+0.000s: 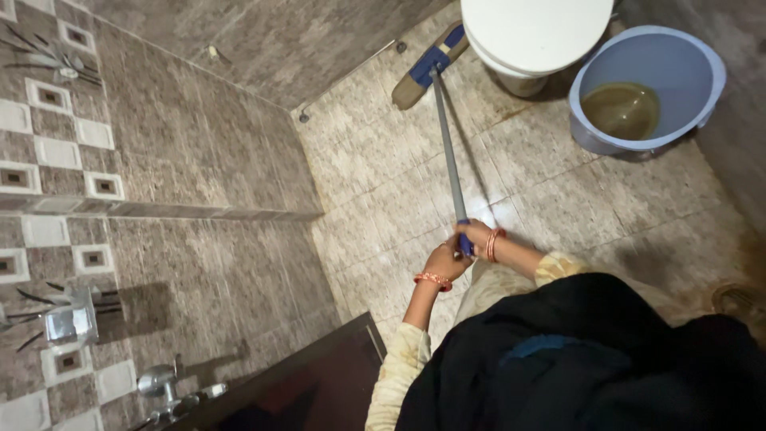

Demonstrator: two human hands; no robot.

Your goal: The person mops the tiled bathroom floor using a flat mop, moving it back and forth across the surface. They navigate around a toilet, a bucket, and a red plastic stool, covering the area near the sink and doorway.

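A long-handled floor brush (447,136) with a grey pole and a blue head lies across the tiled bathroom floor, its bristles against the floor near the white toilet (535,32). My left hand (444,262) and my right hand (476,235) are both wrapped around the blue grip at the pole's near end. Each wrist carries orange bangles. A black garment covers my body at the bottom right.
A pale blue bucket (702,80) with murky brown water stands right of the toilet. Patterned wall tiles and metal taps (159,387) are on the left. A dark door edge (319,375) is at the bottom. A floor drain (738,299) sits at the right.
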